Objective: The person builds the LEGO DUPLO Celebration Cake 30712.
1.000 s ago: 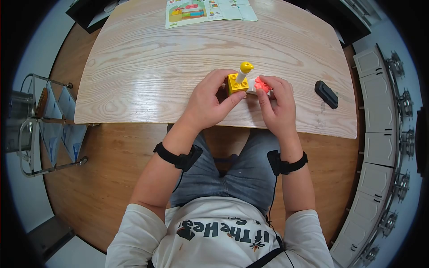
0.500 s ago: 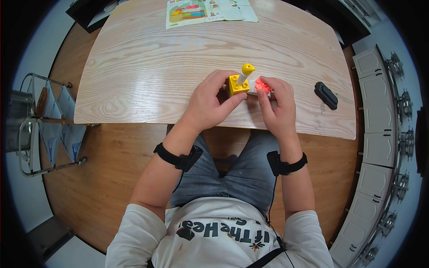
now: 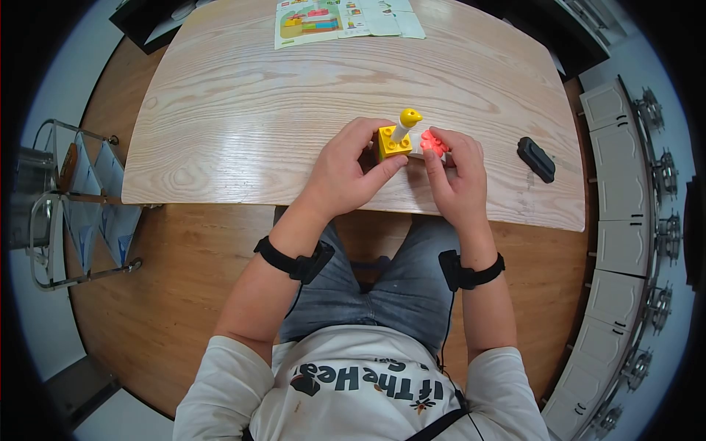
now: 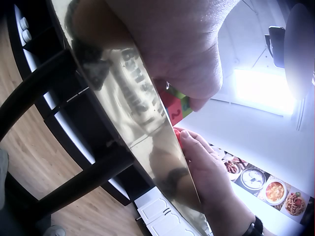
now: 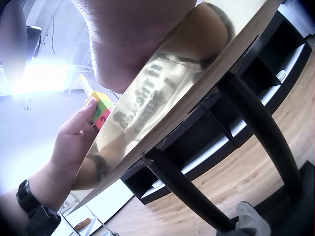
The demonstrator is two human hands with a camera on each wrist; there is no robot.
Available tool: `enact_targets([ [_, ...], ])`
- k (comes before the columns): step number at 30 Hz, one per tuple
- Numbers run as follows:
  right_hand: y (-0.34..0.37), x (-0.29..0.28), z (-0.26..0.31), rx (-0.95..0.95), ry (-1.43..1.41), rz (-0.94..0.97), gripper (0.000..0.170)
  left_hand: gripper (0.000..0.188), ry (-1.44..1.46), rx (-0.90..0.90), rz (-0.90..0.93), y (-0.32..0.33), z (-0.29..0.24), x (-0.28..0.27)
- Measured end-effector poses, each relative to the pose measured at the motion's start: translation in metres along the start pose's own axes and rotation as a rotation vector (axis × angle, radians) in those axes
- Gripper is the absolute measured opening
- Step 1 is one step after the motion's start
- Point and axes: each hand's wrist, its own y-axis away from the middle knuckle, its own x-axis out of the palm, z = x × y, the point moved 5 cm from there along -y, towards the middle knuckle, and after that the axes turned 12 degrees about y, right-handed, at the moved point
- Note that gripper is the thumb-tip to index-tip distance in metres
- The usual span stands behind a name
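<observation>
My left hand (image 3: 343, 167) holds a stack of toy building bricks, thumb on the near side and fingers round the far side. A yellow brick (image 3: 387, 144) tops it, and a white candle piece with a yellow flame (image 3: 411, 117) stands on that, leaning right. In the right wrist view, a green brick (image 5: 104, 105) and a red brick (image 5: 101, 120) with a numeral show below the yellow one. Just to the right, my right hand (image 3: 463, 174) pinches a coral flower-shaped piece (image 3: 432, 143) between thumb and fingers. A white brick (image 3: 416, 142) shows between it and the stack.
A printed building leaflet (image 3: 309, 29) lies at the table's far edge. Toward the right side of the wooden table (image 3: 243, 110) rests a black elongated object (image 3: 537, 159). A metal trolley (image 3: 88, 198) stands left of the table, and white cabinets (image 3: 619, 198) line the right.
The candle and brick stack have shifted slightly right and toward the body. Both hands keep their grips and have barely moved; the head view has shifted a little.
</observation>
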Motion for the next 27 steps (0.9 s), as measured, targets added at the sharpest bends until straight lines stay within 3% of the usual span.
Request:
enact_targets([
  [27, 0.0006, -0.0002, -0.0001, -0.003, 0.009, -0.012, 0.031, 0.044, 0.009, -0.003, 0.007, 0.0, 0.0007, 0.0006],
])
